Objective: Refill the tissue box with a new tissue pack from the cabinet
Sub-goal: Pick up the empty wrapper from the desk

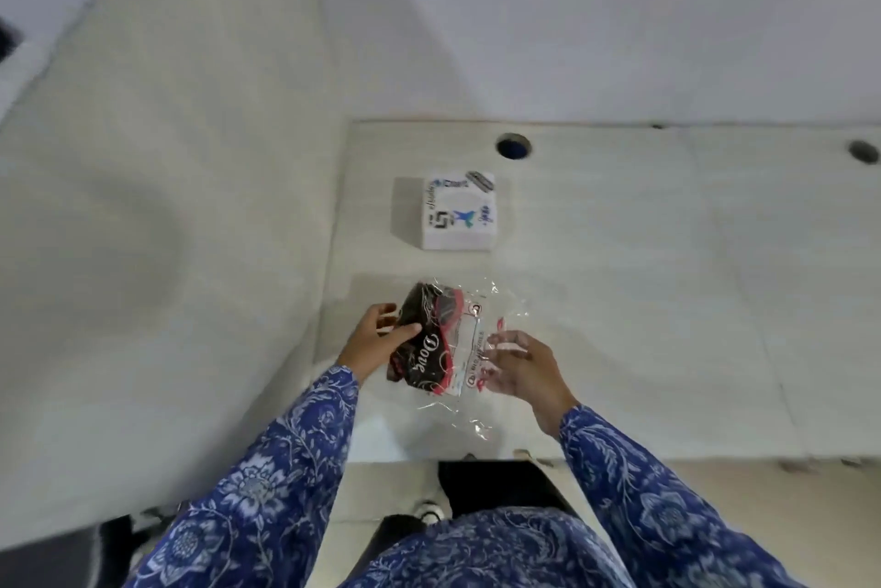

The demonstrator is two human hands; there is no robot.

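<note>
A dark brown tissue pack (425,342) with white "Dove" lettering and a pink edge sits half inside a clear plastic wrapper (481,351) over the white table (619,301). My left hand (376,339) grips the pack's left end, thumb across its top. My right hand (519,366) holds the wrapper's right side, fingers spread against the film. A white square tissue box (459,215) with blue and black print rests flat on the table farther away, apart from both hands.
Two round cable holes (513,145) (863,151) are in the table's far edge. A pale wall panel (167,206) rises along the table's left side. Dark floor and my feet show below the near edge (500,487).
</note>
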